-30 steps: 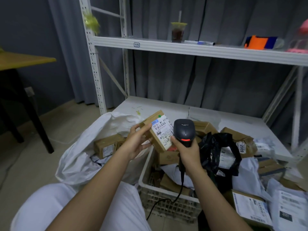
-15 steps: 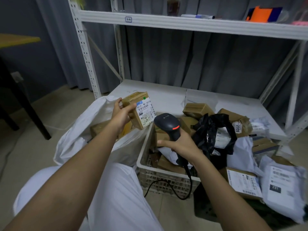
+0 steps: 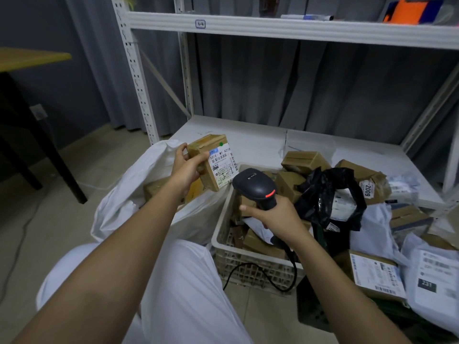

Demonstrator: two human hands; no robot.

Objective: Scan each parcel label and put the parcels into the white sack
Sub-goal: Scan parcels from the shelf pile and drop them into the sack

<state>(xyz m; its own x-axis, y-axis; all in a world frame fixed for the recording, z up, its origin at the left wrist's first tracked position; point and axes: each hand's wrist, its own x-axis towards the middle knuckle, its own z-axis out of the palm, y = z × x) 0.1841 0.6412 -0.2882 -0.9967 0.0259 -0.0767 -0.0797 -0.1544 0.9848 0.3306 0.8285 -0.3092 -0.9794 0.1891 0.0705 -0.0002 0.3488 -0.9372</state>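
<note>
The left grip [image 3: 186, 170] was clamped on a small cardboard parcel [image 3: 211, 163], thumb along the near face by the label and fingers curled round the far edge, while the right grip [image 3: 275, 214] was wrapped tight round the handle of a black barcode scanner [image 3: 255, 186].

The white sack [image 3: 129, 194] was the biggest thing in play: it lay slumped open on the floor at the person's left, its mouth gaping directly below and a little nearer than the held parcel, with other brown boxes already visible inside. To its right stood a pale plastic crate [image 3: 248, 259] heaped with more parcels, and beyond that a loose spill of boxes and mailer bags across the low shelf [image 3: 260, 142].

The parcel hung just above the sack's far rim, its long axis tilted up and away, its shipping label [image 3: 222, 167] facing back toward the person and the scanner. The scanner head sat just beside the parcel's lower right corner, apart from it and aimed over the crate rather than at the label.

Judging by this, the left hand was much the nearer to the sack, and the drop would call for only a short lowering leftward and down.
</note>
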